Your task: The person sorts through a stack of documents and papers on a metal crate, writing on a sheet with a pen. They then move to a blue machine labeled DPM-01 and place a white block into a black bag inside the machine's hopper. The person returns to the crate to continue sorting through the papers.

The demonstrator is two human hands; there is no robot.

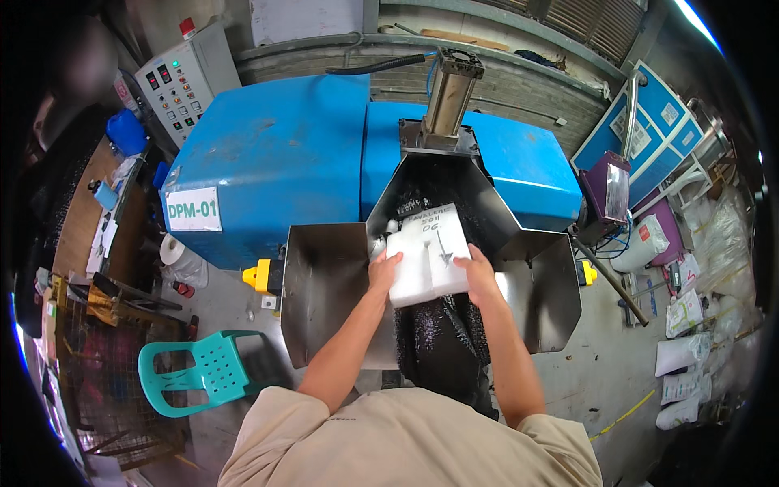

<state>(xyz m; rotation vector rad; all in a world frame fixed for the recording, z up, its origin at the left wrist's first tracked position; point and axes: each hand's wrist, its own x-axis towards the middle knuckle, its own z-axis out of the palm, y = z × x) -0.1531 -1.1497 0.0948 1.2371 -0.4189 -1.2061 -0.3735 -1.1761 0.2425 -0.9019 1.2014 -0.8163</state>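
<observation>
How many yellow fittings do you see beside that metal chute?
2: a left yellow fitting and a right yellow fitting, on either side of the metal chute. Others may be hidden.

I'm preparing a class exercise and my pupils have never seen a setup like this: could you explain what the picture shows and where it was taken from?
There is no robot here. A person wears a camera on the head, looking down, so their forearms come in from below; its wide lens bends straight edges.

The left hand and right hand grip opposite sides of a white block with dark marks on top. They hold it over a dull metal trough with flared sides, in front of a large blue machine. Behind the trough stands a metal cylinder.

To the left are a panel of buttons, a bench bearing a blue jug and papers, and a green chair.
</observation>
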